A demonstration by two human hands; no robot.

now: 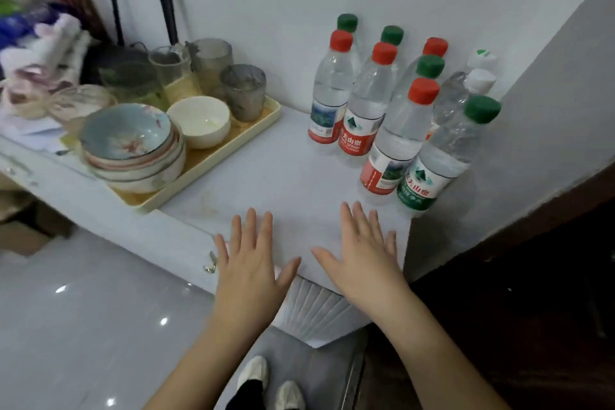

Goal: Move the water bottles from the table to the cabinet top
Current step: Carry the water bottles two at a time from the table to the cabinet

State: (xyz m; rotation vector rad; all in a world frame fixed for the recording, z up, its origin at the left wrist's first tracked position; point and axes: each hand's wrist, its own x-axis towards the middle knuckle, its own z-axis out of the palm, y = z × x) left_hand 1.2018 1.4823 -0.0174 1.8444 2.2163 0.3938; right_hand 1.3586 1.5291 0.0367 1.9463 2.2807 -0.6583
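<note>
Several clear water bottles (389,110) with red, green and white caps stand upright in rows on the white cabinet top (266,176), against the wall at the right. The nearest one has a green cap and green label (442,156); beside it stands a red-capped bottle (399,140). My left hand (253,260) and my right hand (362,253) hover flat over the front edge of the top, fingers spread and straight, holding nothing. Both are a short way in front of the bottles.
A cream tray (213,160) on the left of the top carries stacked bowls (133,150), a white bowl (199,121) and several glasses (243,91). Clutter fills the far left. A wall corner (549,110) juts in at the right. Glossy floor lies below.
</note>
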